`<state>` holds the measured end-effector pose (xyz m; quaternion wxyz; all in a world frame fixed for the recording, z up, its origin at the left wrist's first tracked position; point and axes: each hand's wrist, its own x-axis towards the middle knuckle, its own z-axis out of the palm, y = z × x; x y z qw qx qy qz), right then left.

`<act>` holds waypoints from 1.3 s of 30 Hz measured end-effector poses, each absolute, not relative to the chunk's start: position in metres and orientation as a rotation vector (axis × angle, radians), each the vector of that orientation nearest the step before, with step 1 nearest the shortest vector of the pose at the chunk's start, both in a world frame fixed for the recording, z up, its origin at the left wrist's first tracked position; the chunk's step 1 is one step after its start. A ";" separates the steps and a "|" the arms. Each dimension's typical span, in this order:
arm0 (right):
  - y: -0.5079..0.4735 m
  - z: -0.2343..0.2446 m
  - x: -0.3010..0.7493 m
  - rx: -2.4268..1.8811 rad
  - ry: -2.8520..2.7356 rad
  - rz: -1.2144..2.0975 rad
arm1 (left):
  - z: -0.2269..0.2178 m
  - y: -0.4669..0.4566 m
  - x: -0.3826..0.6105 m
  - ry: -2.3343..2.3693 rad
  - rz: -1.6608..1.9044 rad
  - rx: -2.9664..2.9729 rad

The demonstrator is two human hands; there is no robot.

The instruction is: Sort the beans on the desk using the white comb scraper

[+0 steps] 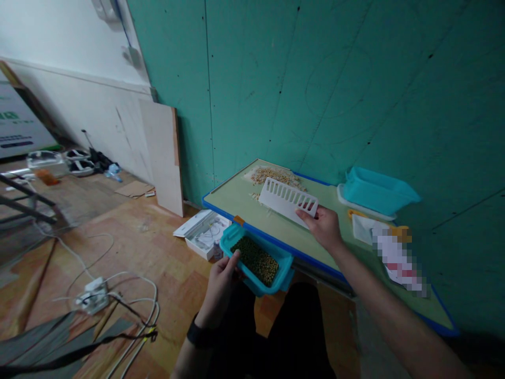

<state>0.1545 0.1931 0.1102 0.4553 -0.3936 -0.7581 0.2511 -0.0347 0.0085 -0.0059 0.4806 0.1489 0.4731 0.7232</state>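
My left hand (224,276) grips the near-left rim of a turquoise plastic basin (284,269), held just off the table's front edge. Inside it lie dark green beans (249,251) and yellowish beans (268,271), partly mixed. In my right hand (324,227) is a white plastic strip with a row of slots (281,202), tilted over the tabletop and held by its right end. Behind the strip, a spread of yellowish beans (270,175) rests on the table (232,193), partly hidden by it.
A second turquoise basin (379,192) stands at the table's back right, by a white lid-like piece (342,196). Nearer are a white packet (362,229) and a blurred-out item (398,263). An open white box (205,239), cables and a power strip (92,297) lie on the floor.
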 end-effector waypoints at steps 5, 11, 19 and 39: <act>0.130 0.108 0.166 -0.817 -2.125 0.316 | -0.008 0.009 -0.034 1.164 1.756 0.341; 0.138 0.093 0.166 -0.701 -2.241 0.307 | -0.008 0.007 -0.035 1.188 1.756 0.386; 0.159 0.091 0.196 -0.937 -2.177 0.226 | -0.010 0.009 -0.035 1.181 1.752 0.376; 0.107 0.100 0.167 -1.125 -2.009 -0.097 | -0.004 0.006 -0.036 1.174 1.767 0.358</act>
